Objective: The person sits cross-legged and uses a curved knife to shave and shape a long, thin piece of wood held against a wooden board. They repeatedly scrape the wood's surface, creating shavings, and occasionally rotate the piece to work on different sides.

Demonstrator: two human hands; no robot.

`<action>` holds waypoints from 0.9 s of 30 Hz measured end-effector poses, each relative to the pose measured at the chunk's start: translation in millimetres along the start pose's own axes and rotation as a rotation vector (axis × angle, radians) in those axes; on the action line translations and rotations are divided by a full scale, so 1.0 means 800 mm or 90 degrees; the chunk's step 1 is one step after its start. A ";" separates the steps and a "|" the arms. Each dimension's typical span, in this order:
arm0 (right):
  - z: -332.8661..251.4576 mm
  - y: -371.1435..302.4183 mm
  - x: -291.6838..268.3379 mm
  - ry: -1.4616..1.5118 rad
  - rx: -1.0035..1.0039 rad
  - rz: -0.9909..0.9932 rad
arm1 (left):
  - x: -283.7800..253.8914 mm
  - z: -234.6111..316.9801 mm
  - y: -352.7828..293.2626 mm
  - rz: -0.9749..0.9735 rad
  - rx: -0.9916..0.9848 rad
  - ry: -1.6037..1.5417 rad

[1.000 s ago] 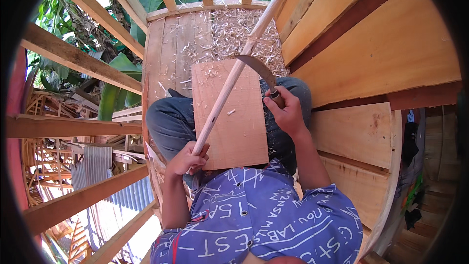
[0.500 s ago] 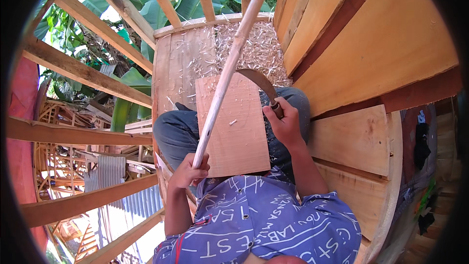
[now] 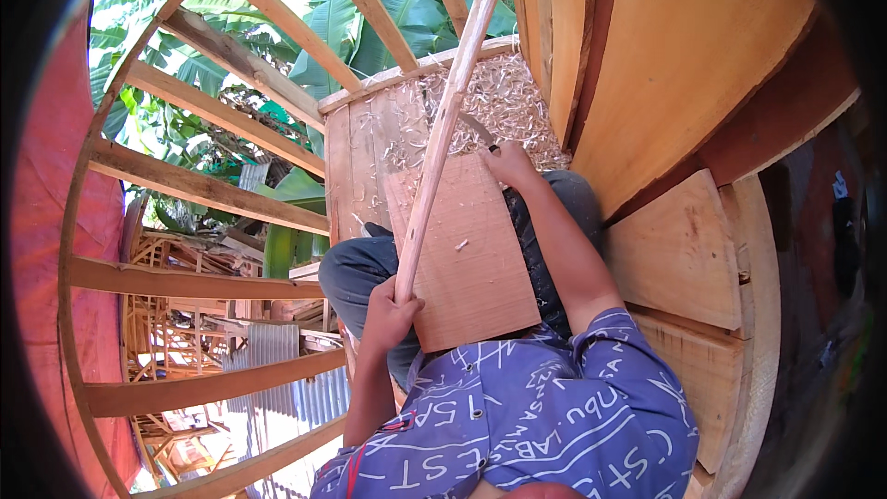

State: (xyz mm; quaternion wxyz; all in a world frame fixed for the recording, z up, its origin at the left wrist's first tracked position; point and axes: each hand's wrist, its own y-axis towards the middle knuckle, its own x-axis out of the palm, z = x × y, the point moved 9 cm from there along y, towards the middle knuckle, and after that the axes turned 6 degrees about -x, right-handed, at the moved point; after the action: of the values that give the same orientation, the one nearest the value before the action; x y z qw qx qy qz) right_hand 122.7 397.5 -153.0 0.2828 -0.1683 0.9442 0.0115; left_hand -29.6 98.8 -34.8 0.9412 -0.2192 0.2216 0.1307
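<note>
My left hand (image 3: 393,312) is closed round the lower end of a long pale wooden stick (image 3: 432,176), which slants up and away from me. In my right hand (image 3: 510,166) is the handle of a sickle (image 3: 478,129) with a dark curved blade. The blade reaches toward the stick's right side; whether it touches the wood I cannot tell. A flat wooden board (image 3: 471,259) lies across my lap beneath the stick, with a small shaving (image 3: 462,245) on it. My right fingers hide most of the sickle's handle.
Wood shavings (image 3: 513,97) cover the plank floor (image 3: 346,162) ahead. Slatted wooden rails (image 3: 212,199) run along the left, with banana leaves (image 3: 346,28) beyond. Close on my right stands a wooden panel wall (image 3: 684,65), and a red sheet (image 3: 55,249) hangs at far left.
My right hand has moved forward with the sickle, away from my body. The stick's far end now shows within view. The whole view has shifted and turned slightly.
</note>
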 end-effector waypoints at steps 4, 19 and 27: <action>-0.007 -0.016 0.022 0.120 -0.013 -0.129 | -0.005 -0.003 -0.006 0.036 -0.009 -0.011; -0.044 -0.069 -0.017 0.279 -0.100 -0.232 | -0.034 0.065 -0.008 0.024 0.043 -0.119; -0.027 -0.055 0.003 0.099 0.042 -0.274 | -0.036 0.083 0.042 0.011 0.052 -0.229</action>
State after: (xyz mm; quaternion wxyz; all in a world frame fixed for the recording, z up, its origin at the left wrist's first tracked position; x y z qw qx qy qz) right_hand 123.9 352.8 -132.9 0.2106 -0.3570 0.9053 -0.0927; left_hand -42.0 155.5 20.5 0.9725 -0.1519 0.0569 0.1671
